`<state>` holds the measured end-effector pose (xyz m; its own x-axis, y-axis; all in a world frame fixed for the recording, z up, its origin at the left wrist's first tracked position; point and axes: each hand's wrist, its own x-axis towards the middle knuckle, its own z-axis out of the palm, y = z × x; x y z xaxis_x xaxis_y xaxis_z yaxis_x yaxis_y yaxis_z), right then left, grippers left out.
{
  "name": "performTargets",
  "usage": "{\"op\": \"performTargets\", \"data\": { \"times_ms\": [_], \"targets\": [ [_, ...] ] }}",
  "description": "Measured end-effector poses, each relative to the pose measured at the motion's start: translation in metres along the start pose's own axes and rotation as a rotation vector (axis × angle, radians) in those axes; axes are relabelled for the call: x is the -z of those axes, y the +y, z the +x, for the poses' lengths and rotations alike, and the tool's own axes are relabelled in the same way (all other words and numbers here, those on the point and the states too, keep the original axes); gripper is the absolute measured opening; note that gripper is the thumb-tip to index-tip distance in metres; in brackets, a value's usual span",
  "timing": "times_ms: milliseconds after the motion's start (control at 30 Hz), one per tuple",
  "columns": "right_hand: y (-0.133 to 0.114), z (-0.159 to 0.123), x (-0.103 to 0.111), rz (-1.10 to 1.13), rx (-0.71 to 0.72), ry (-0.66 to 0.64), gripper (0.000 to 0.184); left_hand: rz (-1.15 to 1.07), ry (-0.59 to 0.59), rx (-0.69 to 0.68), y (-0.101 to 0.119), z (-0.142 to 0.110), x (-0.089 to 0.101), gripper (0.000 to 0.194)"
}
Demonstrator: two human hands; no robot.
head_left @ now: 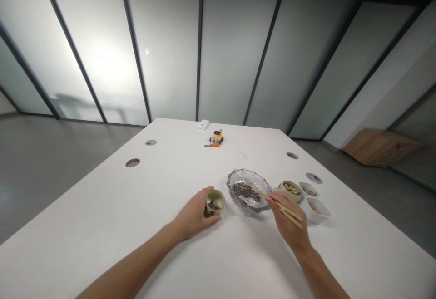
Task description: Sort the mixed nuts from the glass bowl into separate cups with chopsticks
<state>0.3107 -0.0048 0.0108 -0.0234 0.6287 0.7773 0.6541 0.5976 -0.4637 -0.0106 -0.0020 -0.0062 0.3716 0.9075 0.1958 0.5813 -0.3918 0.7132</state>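
Note:
My left hand [195, 213] is wrapped round a small pale-green cup [215, 196], tilted a little toward me. Several dark beans or seeds [213, 205] lie inside the cup. In my right hand [289, 222] is a pair of wooden chopsticks [289, 213], their tips reaching into a clear scalloped glass bowl [265, 185]. Many dark seeds [243, 190] cover the left and front of that bowl. Whether the chopstick tips pinch a seed is too small to tell.
Right of the glass bowl stand a round bowl of tan nuts [292, 189] and two white bowls, one nearer [318, 217] and one farther [309, 185]. A yellow toy car [216, 137], an orange toy carrot [214, 145] and a white box [203, 124] sit farther back. The white table [153, 190] has several round holes.

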Motion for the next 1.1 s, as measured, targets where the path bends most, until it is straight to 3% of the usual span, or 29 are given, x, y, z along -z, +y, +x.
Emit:
{"op": "performTargets", "data": {
  "times_ms": [367,800,1100],
  "targets": [
    [-0.0023,0.0005,0.0,-0.013,-0.013,-0.041,0.028,0.004,0.009,0.01,-0.0028,0.0,-0.0013,0.079],
    [-0.0022,-0.0016,-0.003,0.041,-0.044,-0.072,0.025,-0.005,0.004,0.003,0.0022,0.0005,0.0012,0.078],
    [-0.0024,-0.0019,-0.0032,0.035,0.017,-0.047,0.016,0.002,-0.009,0.013,0.0014,0.0012,0.0005,0.079]
  ]
}}
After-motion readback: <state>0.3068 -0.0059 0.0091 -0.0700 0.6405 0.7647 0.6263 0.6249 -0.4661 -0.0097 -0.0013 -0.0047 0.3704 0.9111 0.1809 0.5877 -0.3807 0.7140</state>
